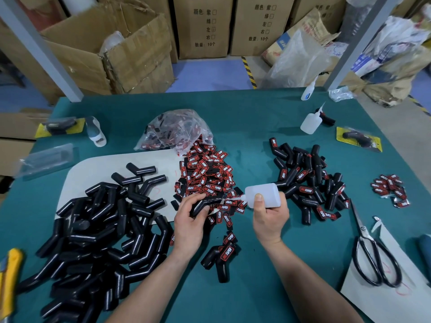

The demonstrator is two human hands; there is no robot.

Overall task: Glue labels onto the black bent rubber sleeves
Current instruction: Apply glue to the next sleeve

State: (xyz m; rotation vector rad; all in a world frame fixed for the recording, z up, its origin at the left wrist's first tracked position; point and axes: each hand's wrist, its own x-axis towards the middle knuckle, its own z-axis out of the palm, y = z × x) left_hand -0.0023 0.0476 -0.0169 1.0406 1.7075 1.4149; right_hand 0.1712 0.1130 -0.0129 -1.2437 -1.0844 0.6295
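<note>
My left hand [190, 221] grips one black bent rubber sleeve [207, 203] above the table's middle. My right hand [268, 217] holds a white glue bottle [262, 194] tipped sideways, its nozzle pointing left at the sleeve's upper end. A heap of red-and-black labels [205, 178] lies just behind the hands. A big pile of bare sleeves [100, 229] fills the left. A pile of labelled sleeves [307, 180] lies to the right. Two labelled sleeves [220, 255] rest between my forearms.
Scissors [373, 257] lie on white paper at the right. Two more glue bottles [309, 122] stand at the back right. A plastic bag of labels [177, 130] sits behind the heap. A small label cluster [389, 190] lies far right. A yellow knife [9, 276] is at the left edge.
</note>
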